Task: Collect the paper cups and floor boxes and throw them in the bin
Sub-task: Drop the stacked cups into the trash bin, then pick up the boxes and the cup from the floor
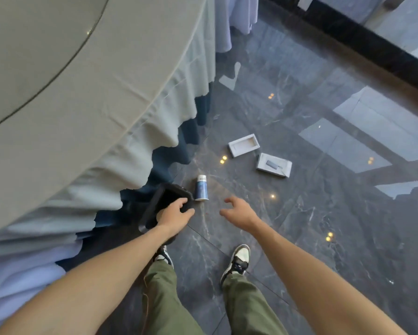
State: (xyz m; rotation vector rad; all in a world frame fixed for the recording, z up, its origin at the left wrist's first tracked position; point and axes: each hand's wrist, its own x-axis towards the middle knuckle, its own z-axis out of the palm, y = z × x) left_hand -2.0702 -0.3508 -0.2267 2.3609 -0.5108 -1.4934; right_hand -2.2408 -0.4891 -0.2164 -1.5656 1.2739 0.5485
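- Nearest my view are my two bare forearms reaching forward and down, above my olive-green trousers [246, 308] and my white-and-black sneakers [237, 259] on the dark marbled stone floor [324, 226].
- My left hand [175, 217] is clamped over the near rim of a black plastic bin [165, 201], fingers curled across the edge, holding it tilted with its mouth towards the far side.
- My right hand [239, 211] is empty, fingers spread wide and slightly curled, hanging above the floor and touching nothing.
- Between the two hands and a little farther away, a blue-and-white paper cup [201, 187] lies on its side on the floor, just beside the far right corner of the bin; I cannot tell whether they touch.
- Farther off and to the right, a shallow white cardboard box tray [243, 145] lies open side up on the floor.
- Near it on the right lies a second white flat box [274, 165], tilted, with a small dark rectangular piece on it; the two boxes sit close but apart.
- On the left, a round table draped in a pale grey-green pleated cloth [94, 112] fills the view, its skirt hanging to the floor just behind the bin.
- Bright window patches and small warm lamp spots reflect in the floor to the right.
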